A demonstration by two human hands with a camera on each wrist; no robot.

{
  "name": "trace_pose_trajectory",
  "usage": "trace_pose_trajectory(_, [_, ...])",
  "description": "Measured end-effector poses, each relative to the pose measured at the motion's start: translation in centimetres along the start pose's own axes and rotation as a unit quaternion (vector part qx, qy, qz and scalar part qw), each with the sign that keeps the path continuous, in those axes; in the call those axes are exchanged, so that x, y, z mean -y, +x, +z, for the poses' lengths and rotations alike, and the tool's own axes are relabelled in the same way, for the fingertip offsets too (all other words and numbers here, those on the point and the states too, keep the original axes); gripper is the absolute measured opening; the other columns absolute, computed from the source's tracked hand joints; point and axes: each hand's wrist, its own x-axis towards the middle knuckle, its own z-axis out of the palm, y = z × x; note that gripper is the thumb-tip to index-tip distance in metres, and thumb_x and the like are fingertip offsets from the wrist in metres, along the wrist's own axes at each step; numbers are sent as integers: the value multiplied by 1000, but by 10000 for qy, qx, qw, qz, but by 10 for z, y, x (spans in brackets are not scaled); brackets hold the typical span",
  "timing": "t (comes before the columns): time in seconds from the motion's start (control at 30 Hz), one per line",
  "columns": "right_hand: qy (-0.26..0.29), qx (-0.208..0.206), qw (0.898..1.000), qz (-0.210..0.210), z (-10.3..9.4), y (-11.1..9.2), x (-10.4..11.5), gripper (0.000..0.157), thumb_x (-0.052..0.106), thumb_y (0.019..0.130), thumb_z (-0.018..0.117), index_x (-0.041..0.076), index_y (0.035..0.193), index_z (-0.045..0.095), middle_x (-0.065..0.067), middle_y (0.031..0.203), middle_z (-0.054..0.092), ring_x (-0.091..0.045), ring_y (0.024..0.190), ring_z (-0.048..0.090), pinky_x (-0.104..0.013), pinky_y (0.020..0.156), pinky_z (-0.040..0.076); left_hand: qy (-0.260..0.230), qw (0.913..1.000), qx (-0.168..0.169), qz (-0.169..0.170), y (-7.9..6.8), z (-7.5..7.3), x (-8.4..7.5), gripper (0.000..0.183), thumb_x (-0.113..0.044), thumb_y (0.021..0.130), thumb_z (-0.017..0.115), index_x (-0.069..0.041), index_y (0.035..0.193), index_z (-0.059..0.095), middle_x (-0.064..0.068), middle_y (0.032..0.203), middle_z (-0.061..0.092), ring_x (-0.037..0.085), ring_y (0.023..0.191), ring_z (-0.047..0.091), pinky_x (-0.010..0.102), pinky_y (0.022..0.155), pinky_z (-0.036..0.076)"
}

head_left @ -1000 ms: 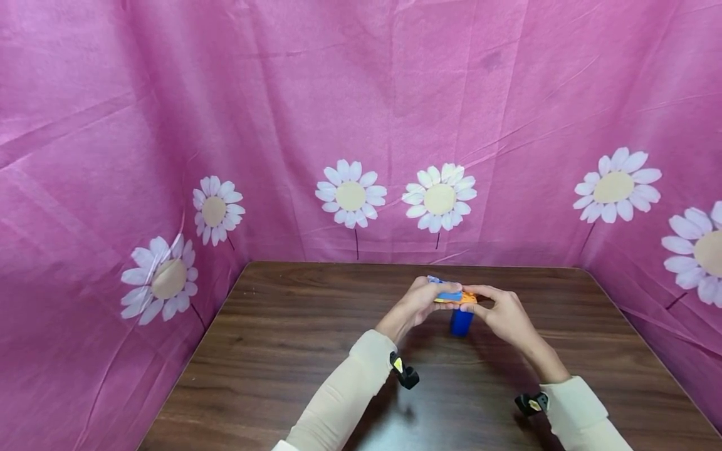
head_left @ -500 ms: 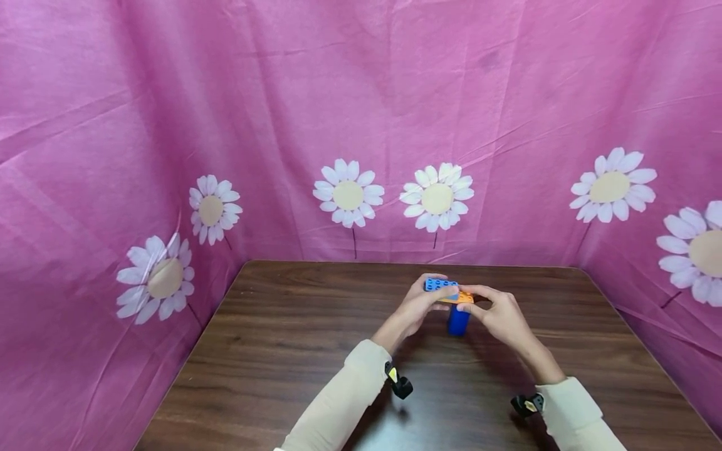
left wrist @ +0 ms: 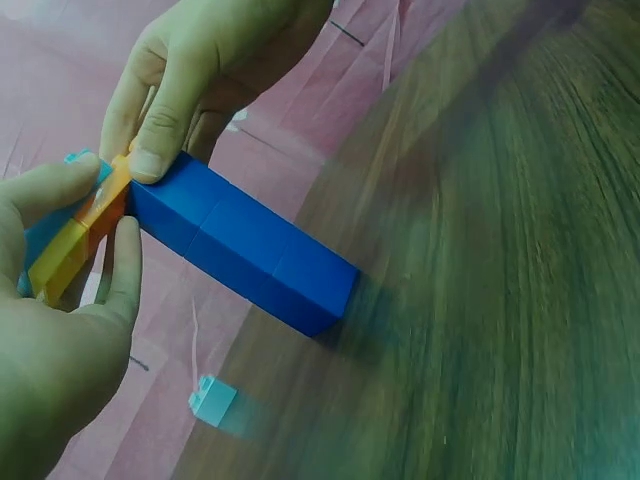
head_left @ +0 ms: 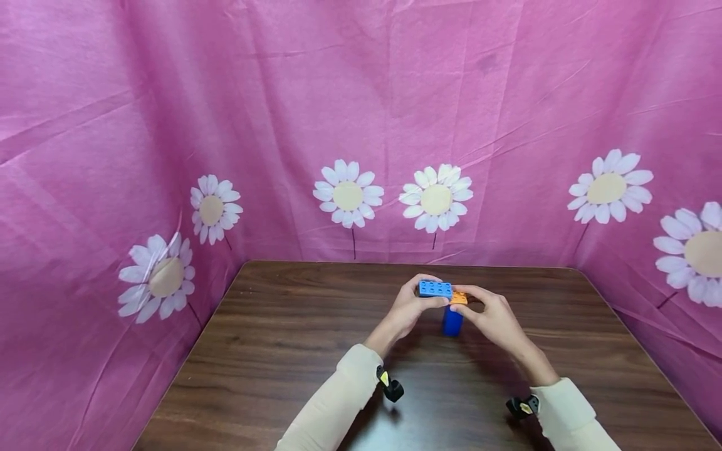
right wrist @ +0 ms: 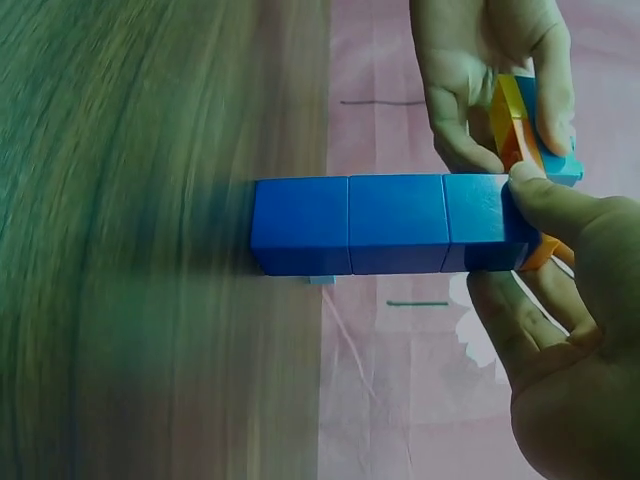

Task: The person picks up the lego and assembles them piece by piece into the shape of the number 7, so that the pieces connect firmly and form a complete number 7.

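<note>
A tower of stacked blue toy bricks [right wrist: 300,225] stands upright on the table in the right wrist view. An orange brick [head_left: 459,299] caps it. Toward the left, a yellow brick [left wrist: 60,260] adjoins the orange one, and a light blue studded brick [head_left: 435,288] lies over them, overhanging the tower's side. My left hand [head_left: 407,308] grips this overhanging end, thumb in front and fingers behind and below. With thumb and fingers, my right hand [head_left: 499,318] pinches the tower's top around the orange brick.
A small pale blue brick [left wrist: 213,401] sits near the far table edge, behind the tower. The wooden table [head_left: 271,351] meets a pink flowered cloth [head_left: 282,125] at the back and sides.
The light blue brick has levelled, and its studs show fully where my left thumb covered part of them. Both hands and the tower have shifted slightly left.
</note>
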Motion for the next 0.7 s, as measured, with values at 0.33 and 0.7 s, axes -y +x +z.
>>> trace_pose_trajectory(0.33, [354,464,9981,-186,10,9,10,35,24,103,73,9,135,72,-13,131,75,-31,114,73,-56,94,62,498,9986,-29,171,-14,-24,-6,49,2,90,81,1,135,63,9,132,65,17,108,64,25,88,59])
trace_pose_trajectory(0.7, [288,444,9986,-20,9,46,4,26,18,107,66,5,128,75,-19,127,76,-35,113,74,-56,93,62,666,9975,57,244,-26,-42,-13,44,5,88,81,1,129,67,3,120,69,14,101,66,25,86,60])
